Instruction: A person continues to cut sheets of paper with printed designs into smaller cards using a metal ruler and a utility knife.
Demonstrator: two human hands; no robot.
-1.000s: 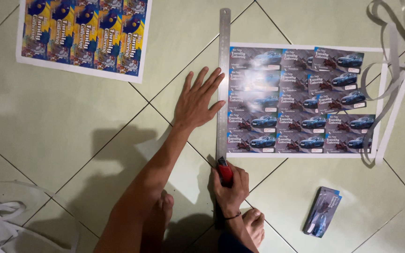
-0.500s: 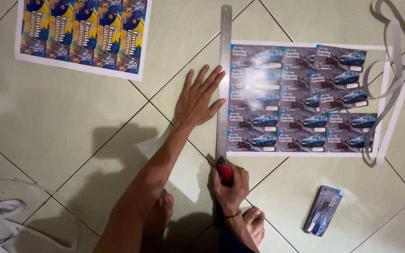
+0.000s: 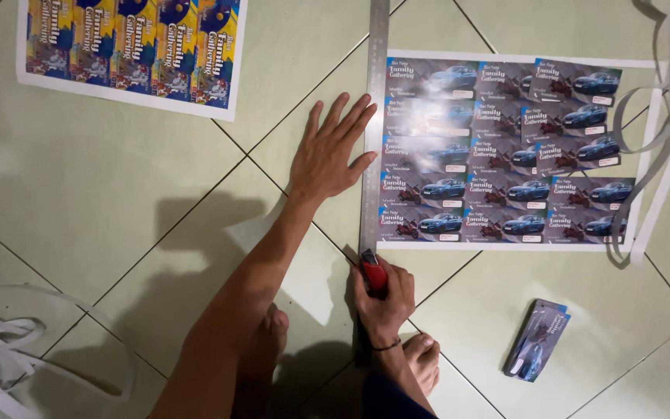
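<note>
My left hand (image 3: 329, 151) lies flat, fingers spread, on the tiled floor, its fingertips pressing the left edge of a long metal ruler (image 3: 373, 116). The ruler lies along the left margin of a printed sheet (image 3: 498, 155) of several blue car cards. Near the ruler's lower end my right hand (image 3: 385, 299) is closed around a red utility knife (image 3: 374, 271), with the blade end against the ruler by the sheet's bottom left corner. My bare feet (image 3: 420, 361) rest on the floor below the hands.
A second printed sheet (image 3: 129, 46) with yellow and blue designs lies at the upper left. A small stack of cut cards (image 3: 537, 340) sits at the lower right. White paper trimmings curl at the right edge (image 3: 661, 116) and the lower left (image 3: 9, 341).
The right hand with the knife has stayed near the ruler's lower end. The left hand keeps its place on the ruler. The view has shifted slightly.
</note>
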